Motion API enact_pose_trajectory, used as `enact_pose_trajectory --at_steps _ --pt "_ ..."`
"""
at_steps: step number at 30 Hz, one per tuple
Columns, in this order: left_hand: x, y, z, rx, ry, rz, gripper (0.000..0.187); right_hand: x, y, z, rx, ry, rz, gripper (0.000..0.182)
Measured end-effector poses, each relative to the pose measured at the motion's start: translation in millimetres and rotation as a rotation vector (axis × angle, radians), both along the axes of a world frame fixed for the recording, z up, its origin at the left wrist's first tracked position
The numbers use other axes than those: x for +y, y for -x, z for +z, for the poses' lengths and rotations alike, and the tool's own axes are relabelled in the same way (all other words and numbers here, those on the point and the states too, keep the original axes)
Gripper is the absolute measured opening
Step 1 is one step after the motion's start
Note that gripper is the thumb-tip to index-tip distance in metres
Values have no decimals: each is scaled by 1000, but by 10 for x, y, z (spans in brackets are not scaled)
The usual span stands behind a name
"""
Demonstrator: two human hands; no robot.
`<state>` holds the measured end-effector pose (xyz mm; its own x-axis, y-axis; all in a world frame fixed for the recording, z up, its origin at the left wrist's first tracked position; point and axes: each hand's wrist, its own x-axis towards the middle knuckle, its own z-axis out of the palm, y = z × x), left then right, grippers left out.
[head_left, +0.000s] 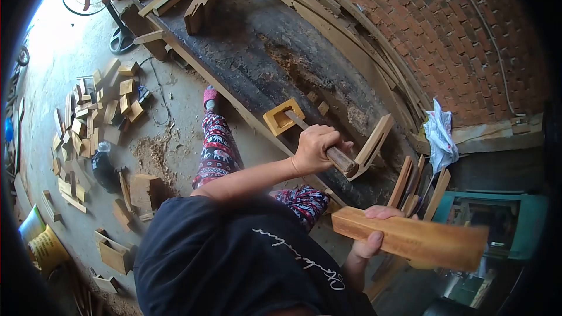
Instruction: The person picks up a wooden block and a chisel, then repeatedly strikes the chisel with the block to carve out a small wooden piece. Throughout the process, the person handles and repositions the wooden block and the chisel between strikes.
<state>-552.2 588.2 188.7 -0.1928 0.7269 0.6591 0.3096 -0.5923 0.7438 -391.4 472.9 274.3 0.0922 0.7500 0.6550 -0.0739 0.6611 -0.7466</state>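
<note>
Left hand (316, 147) gripping chisel (342, 162); right hand (369, 244) gripping wooden block (433, 243) near narrower end, likely the best hold. Block seemingly weighing heavy, flexing little.

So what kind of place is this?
It looks like a woodworking shop. The left hand holds what looks like a chisel, lots of cut wood blocks are scattered about, and there are wood shavings near them.

I see a smooth wooden block (410, 239), a metal blade (297, 119) on a worn wooden handle (342, 162), and a rough, scuffed surface (237, 52).
</note>
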Motion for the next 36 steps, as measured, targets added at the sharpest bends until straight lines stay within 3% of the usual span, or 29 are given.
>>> enact_pose_trajectory --at_steps 1,3,6,7,9,10,14,20,23,26,31,36 --pt "-2 -1 -3 -9 -6 -5 30 -17 -137 -185 -1 -5 3 80" --pt "29 35 -13 -19 -18 -1 30 -65 -522 -684 -924 300 -21 77" --pt "79 92 -74 -40 -29 -24 31 -59 -242 -449 -648 566 20 81" --pt "82 112 -66 -43 -24 -16 31 -49 -196 -415 -541 460 -59 79" --pt "68 124 -39 10 -45 -27 31 -74 -224 -357 -338 546 -14 77" --pt "77 121 -48 6 -70 -29 31 -7 -181 -345 -378 307 -50 76" --pt "62 92 24 -96 -59 -54 29 -1 -192 -314 -346 328 -13 91" --pt "31 72 0 -101 -77 13 28 -24 -118 -370 -275 385 -61 94" --pt "27 91 39 -83 -93 37 29 49 -125 -418 -377 266 -59 82" --pt "35 146 80 -58 -98 24 32 35 -31 -362 -294 366 -81 97" --pt "23 200 71 -103 -45 -225 38 57 4 -342 -307 356 -74 93" --pt "-14 203 69 -92 -35 -167 38 49 14 -325 -300 356 -84 89"
